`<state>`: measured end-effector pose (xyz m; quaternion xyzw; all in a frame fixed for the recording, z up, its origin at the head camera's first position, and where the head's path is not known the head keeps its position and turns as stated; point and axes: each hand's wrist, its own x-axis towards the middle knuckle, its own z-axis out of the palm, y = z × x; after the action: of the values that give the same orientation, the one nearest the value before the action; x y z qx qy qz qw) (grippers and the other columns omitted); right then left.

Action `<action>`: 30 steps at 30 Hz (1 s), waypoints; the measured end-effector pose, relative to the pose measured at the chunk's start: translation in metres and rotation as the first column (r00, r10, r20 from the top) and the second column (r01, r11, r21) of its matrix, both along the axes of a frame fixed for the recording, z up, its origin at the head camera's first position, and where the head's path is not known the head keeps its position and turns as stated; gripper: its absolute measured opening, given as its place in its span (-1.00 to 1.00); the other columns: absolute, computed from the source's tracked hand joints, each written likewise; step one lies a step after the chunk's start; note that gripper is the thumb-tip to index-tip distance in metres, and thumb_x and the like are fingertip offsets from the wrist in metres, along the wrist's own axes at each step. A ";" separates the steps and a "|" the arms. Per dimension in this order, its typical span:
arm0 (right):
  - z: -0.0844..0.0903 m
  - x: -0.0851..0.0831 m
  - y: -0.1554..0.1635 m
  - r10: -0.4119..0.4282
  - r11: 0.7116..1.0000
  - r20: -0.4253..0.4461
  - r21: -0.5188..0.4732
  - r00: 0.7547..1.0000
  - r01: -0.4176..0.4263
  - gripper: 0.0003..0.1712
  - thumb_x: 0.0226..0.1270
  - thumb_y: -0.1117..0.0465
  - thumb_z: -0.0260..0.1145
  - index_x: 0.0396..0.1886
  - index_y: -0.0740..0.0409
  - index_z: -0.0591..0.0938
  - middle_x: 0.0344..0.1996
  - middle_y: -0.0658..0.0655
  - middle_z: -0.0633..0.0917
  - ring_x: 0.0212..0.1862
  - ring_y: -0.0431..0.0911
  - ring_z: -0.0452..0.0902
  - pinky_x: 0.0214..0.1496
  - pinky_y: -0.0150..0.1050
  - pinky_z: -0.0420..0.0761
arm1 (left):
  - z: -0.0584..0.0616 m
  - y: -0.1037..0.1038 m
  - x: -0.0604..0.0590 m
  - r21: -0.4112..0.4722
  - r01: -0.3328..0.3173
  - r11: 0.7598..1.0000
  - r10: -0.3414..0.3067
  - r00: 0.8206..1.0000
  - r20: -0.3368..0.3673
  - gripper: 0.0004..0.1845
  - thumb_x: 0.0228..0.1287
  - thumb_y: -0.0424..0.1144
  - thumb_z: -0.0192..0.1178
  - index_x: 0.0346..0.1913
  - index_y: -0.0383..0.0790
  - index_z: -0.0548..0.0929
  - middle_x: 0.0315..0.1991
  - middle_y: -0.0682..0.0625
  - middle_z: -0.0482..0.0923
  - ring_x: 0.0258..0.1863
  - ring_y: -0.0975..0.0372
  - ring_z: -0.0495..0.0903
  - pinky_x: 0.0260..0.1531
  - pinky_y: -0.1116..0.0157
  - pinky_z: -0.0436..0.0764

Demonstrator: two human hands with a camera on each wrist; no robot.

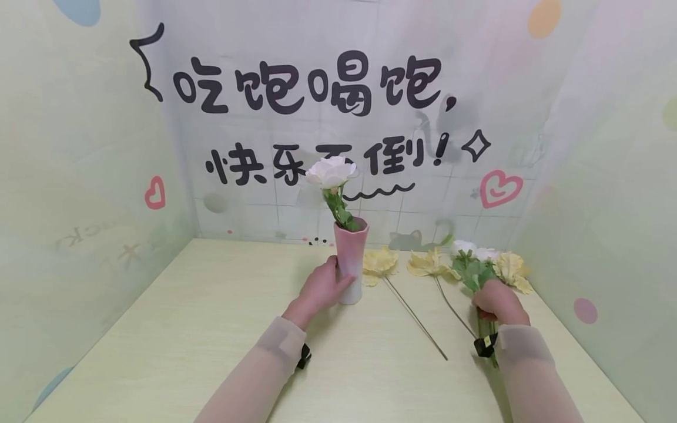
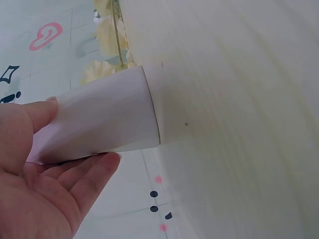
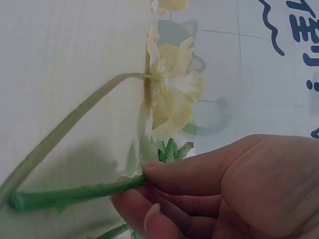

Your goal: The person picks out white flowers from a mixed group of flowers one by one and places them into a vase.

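Note:
A pink vase [image 1: 350,261] stands on the pale table [image 1: 211,329] with one white rose [image 1: 330,172] in it. My left hand [image 1: 321,289] grips the vase's lower part from the left; the left wrist view shows the fingers [image 2: 75,174] curled round the vase [image 2: 104,117]. My right hand [image 1: 497,302] pinches the green stem [image 3: 65,195] of a white flower [image 1: 472,251] lying on the table at the right. Yellow flowers [image 1: 428,262] lie beside it, one close up in the right wrist view as a yellow flower [image 3: 172,94].
Another yellow flower [image 1: 378,261] lies just right of the vase, its thin stem [image 1: 418,320] running toward me. A third yellow flower [image 1: 512,271] lies at the far right. Printed curtain walls [image 1: 317,117] close in the table at the back and both sides.

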<state>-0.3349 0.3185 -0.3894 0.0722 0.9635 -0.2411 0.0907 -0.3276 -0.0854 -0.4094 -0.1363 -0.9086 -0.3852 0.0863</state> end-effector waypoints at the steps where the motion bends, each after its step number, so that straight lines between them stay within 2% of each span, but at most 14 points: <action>1: 0.001 0.000 -0.001 0.005 1.000 -0.003 -0.001 1.000 -0.005 -0.61 0.46 0.31 0.17 -0.63 0.15 0.62 -0.70 0.04 0.63 -0.66 -0.19 0.50 -0.52 -0.34 0.54 | 0.000 0.000 0.000 0.000 0.001 1.000 -0.001 1.000 -0.003 -0.33 0.65 -0.05 0.26 0.50 -0.51 0.39 0.34 -0.40 0.65 0.31 -0.19 0.70 0.34 -0.14 0.68; 12: 0.013 0.007 -0.009 0.028 1.000 -0.083 -0.003 0.996 -0.028 -0.61 0.49 0.26 0.16 -0.61 0.13 0.62 -0.67 0.05 0.67 -0.58 -0.11 0.62 -0.37 -0.21 0.58 | -0.001 -0.001 0.001 0.011 0.001 1.000 -0.001 1.000 -0.004 -0.33 0.66 -0.05 0.26 0.51 -0.51 0.39 0.35 -0.40 0.64 0.32 -0.19 0.70 0.35 -0.14 0.68; 18: 0.021 0.011 -0.016 0.021 0.997 -0.144 -0.064 0.989 -0.031 -0.62 0.53 0.26 0.18 -0.59 0.08 0.55 -0.61 0.08 0.70 -0.54 -0.12 0.65 -0.33 -0.16 0.76 | 0.000 -0.001 0.002 0.015 0.000 1.000 0.000 1.000 0.002 -0.33 0.66 -0.06 0.26 0.52 -0.51 0.39 0.36 -0.40 0.63 0.32 -0.18 0.70 0.34 -0.14 0.68; 24: 0.028 0.014 -0.024 0.029 0.997 -0.180 -0.070 0.983 -0.042 -0.58 0.59 0.25 0.17 -0.60 0.02 0.44 -0.56 0.10 0.70 -0.50 -0.10 0.66 -0.28 -0.12 0.82 | -0.001 0.000 0.002 0.015 0.003 1.000 -0.003 1.000 -0.001 -0.33 0.65 -0.07 0.27 0.51 -0.51 0.39 0.35 -0.41 0.64 0.31 -0.19 0.71 0.33 -0.15 0.69; 26: 0.030 0.014 -0.026 0.035 0.996 -0.195 -0.069 0.980 -0.049 -0.58 0.61 0.24 0.17 -0.58 0.03 0.42 -0.54 0.12 0.69 -0.48 -0.10 0.68 -0.26 -0.10 0.84 | -0.001 -0.001 0.002 0.010 0.003 1.000 -0.003 1.000 -0.008 -0.34 0.65 -0.07 0.27 0.50 -0.52 0.39 0.34 -0.41 0.64 0.29 -0.20 0.71 0.32 -0.15 0.70; 30: 0.034 0.015 -0.030 0.037 0.996 -0.225 -0.075 0.974 -0.055 -0.70 0.64 0.21 0.18 -0.40 0.20 0.56 -0.46 0.14 0.70 -0.43 -0.10 0.71 -0.22 -0.06 0.86 | -0.001 -0.001 0.000 0.004 0.004 1.000 -0.004 1.000 -0.014 -0.34 0.65 -0.07 0.26 0.49 -0.52 0.40 0.33 -0.41 0.65 0.29 -0.20 0.72 0.31 -0.15 0.70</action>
<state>-0.3201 0.2889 -0.3551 0.0185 0.9586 -0.2840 -0.0099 -0.3273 -0.0859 -0.4106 -0.1404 -0.9070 -0.3863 0.0920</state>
